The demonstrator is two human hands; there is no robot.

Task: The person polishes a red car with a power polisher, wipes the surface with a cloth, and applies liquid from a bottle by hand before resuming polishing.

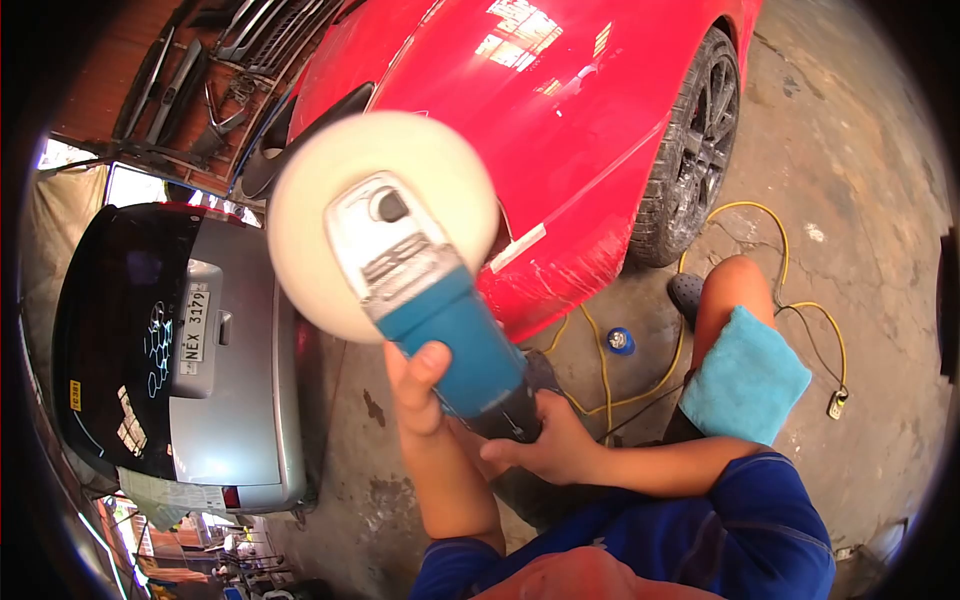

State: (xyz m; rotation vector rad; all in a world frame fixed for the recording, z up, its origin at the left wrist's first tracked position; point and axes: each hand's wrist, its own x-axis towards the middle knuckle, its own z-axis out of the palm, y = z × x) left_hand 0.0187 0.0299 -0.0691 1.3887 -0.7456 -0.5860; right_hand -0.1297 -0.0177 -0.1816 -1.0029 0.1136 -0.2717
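Note:
A teal and silver power polisher [450, 335] with a large round cream pad [300, 235] is held up in front of a red car body [560, 130]. The pad's edge looks blurred. My left hand [418, 385] is wrapped round the side of the teal body, thumb on top. At the black rear end of the tool, my right hand [550, 440] grips the handle. The pad overlaps the car's corner in view; whether they touch I cannot tell. A strip of tape [518, 247] sticks to the red panel, near whitish scuffs. A light blue cloth [750, 375] lies over my knee.
A yellow cord [785, 245] loops over the concrete floor, ending at a socket [837, 404]. A small blue-rimmed container [620, 341] stands beside it. The car's wheel [690, 150] is at upper right. A silver vehicle [235, 350] stands at left; car parts [180, 90] hang at upper left.

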